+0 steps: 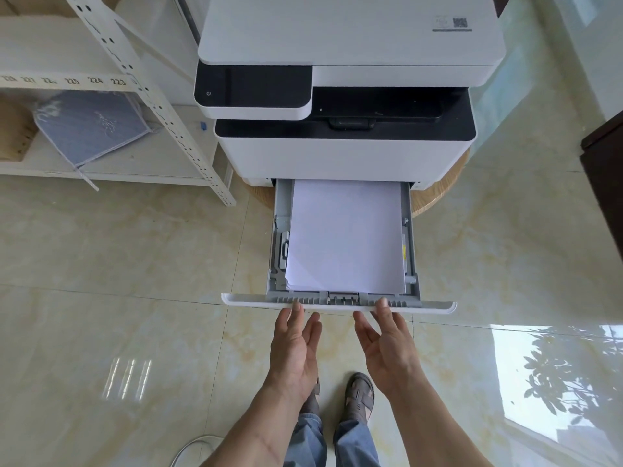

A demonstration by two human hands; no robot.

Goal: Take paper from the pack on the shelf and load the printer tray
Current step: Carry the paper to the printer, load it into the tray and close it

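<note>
My left hand (pixel 296 345) and right hand (pixel 387 348) are both released and hold nothing; the fingers are extended forward. The left fingertips (pixel 296 306) and the right fingertips (pixel 382 303) touch the front panel (pixel 431 307) of the printer tray (pixel 413 251), one on each side of its centre latch.

The tray lies directly ahead of the fingers. It is drawn out from the base of the printer (pixel 344 153), and its long axis runs away from me, straight into the machine. The front panel lies crosswise to that axis, so an even push from both hands should send the tray in square. Both hands stand equally near the panel; neither leads.

The paper (pixel 345 237) sits in the tray as a stack, between the left side guide (pixel 284 247) and the right wall. Its near left corner appears slightly fanned. In my judgement the loading step is done and closing the tray remains.

The printer stands on a round wooden stool (pixel 438 193) over a glossy tiled floor (pixel 118 281). A white metal shelf (pixel 141 96) stands to the left and holds a blue fabric bag (pixel 91 126); the paper pack cannot be identified. My sandalled feet (pixel 360 396) are below the hands, and a white cable (pixel 192 446) lies near the bottom edge.
</note>
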